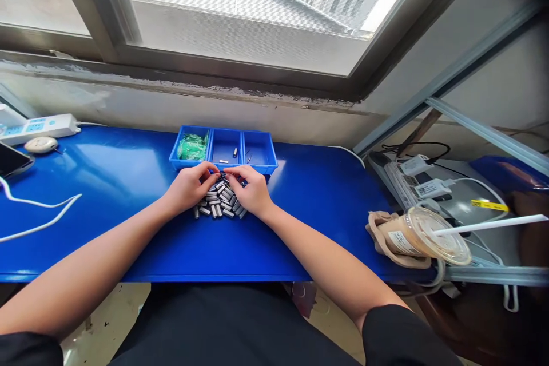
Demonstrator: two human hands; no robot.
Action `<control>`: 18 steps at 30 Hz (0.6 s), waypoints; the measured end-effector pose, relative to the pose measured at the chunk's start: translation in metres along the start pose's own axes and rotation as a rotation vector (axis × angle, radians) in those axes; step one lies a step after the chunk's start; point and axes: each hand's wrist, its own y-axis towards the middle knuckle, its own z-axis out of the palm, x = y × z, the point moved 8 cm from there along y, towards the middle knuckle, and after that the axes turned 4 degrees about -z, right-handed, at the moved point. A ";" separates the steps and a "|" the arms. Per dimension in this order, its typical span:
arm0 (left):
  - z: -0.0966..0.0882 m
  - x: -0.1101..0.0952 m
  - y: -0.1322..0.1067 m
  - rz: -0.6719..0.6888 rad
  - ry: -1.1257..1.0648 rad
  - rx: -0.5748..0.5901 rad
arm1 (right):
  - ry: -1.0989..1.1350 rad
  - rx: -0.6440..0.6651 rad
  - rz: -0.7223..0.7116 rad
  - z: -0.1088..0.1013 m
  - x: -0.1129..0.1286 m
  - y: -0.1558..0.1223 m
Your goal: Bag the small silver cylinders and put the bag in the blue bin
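A heap of several small grey metal pieces [221,204] lies on the blue table [128,183], just in front of a blue tray with three compartments [258,168]. My left hand [189,187] rests on the heap's left side, fingers curled and pinched at its far edge. My right hand [253,189] sits on the right side, fingers also curled toward the same spot. What the fingertips pinch is too small to name. The tray's left compartment holds green parts [192,147]; the middle and right ones hold a few small pieces.
A white power strip [38,126], a round white object [40,144], a phone [11,160] and a white cable [38,206] lie at the left. An iced drink cup with a straw [424,234] lies tilted at the table's right end, beside chargers and cables [424,183].
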 end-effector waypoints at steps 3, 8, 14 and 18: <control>0.002 0.000 0.001 0.000 0.002 0.021 | -0.011 0.005 0.000 0.000 0.000 0.000; 0.004 -0.001 0.000 -0.011 -0.001 0.058 | -0.010 0.012 0.002 -0.001 0.002 0.000; 0.004 -0.001 0.000 -0.033 -0.011 0.087 | -0.013 0.020 0.021 -0.001 0.001 0.001; 0.005 0.000 0.000 -0.052 -0.027 0.088 | 0.010 0.018 0.051 -0.001 0.000 0.000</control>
